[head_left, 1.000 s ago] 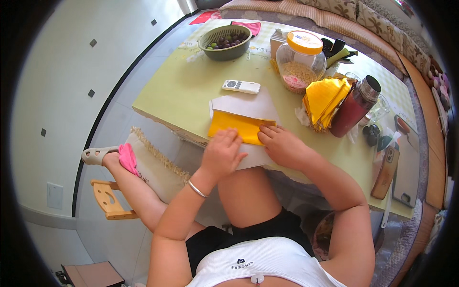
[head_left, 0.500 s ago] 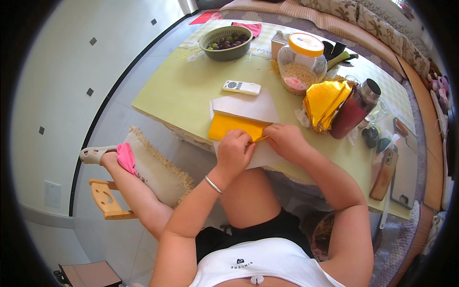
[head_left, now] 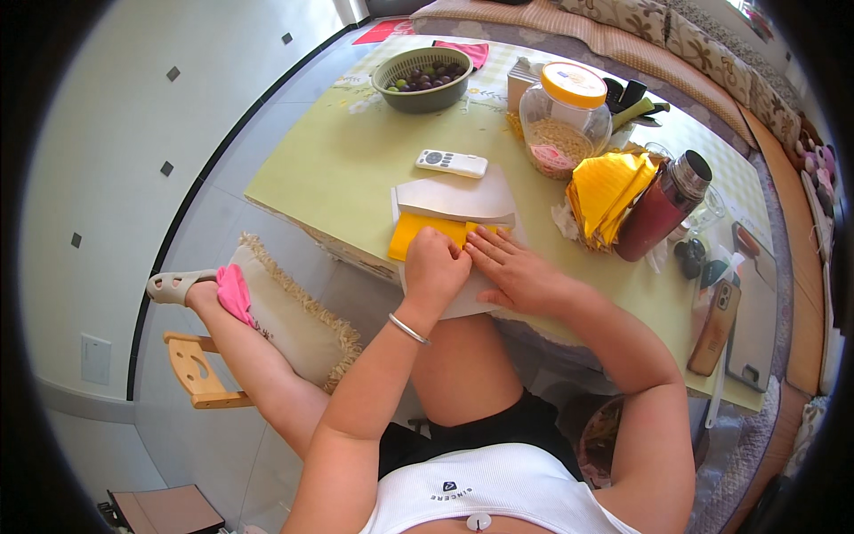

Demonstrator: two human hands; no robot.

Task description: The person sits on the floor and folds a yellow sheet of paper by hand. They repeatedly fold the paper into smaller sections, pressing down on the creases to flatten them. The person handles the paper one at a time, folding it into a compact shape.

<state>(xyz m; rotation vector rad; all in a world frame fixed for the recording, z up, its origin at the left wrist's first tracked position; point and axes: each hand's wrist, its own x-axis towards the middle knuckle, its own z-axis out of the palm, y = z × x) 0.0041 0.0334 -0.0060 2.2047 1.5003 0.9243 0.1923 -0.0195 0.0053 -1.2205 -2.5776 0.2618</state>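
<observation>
A sheet of yellow paper [head_left: 411,233] lies on a white sheet [head_left: 454,193] near the table's front edge. Its right part is folded over, and my hands hide much of it. My left hand [head_left: 434,274] is closed, its fingers curled down against the yellow paper by the fold. Beside it, my right hand [head_left: 516,274] lies flat with fingers stretched out, pressing the folded part. A white remote control [head_left: 452,163] rests just beyond the white sheet.
On the right stand a stack of folded gold paper [head_left: 612,189], a dark red thermos [head_left: 656,214] and a yellow-lidded jar [head_left: 562,125]. A colander of grapes [head_left: 422,82] sits at the back. Phones [head_left: 714,327] lie near the right edge.
My right hand has gone from pinching the yellow paper's edge to lying flat on it. The paper's right part is now folded over. My left hand has shifted slightly.
</observation>
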